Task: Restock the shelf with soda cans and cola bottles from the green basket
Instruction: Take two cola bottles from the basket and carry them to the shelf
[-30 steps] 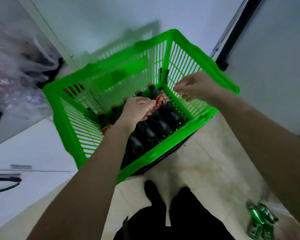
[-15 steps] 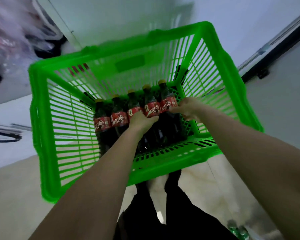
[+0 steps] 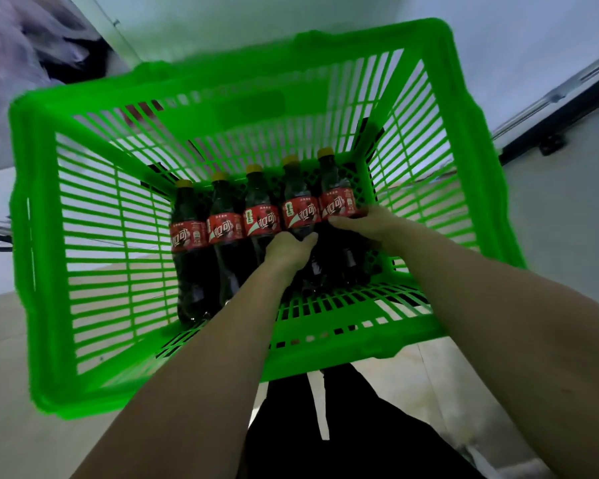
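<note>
The green basket [image 3: 94,236] fills the view, with slotted plastic walls. Inside it lie several cola bottles in a row, dark with red labels and yellow caps; the leftmost one [image 3: 187,236] lies apart from my hands. My left hand [image 3: 287,248] is closed around the body of the fourth bottle [image 3: 300,210], just below its label. My right hand [image 3: 363,224] grips the rightmost bottle [image 3: 338,202] at the lower edge of its label. Both forearms reach in over the near rim. No soda cans are in view.
My dark trousers [image 3: 360,437] and a pale tiled floor [image 3: 412,378] show under the basket. A white wall with a dark rail [image 3: 550,140] runs at the right. Blurred plastic bags [image 3: 21,46] hang at the upper left.
The basket has come closer and now sits squarer in view. Both hands have reached deeper and closed on two bottles at the right end of the row; a second ago the right hand was at the rim.
</note>
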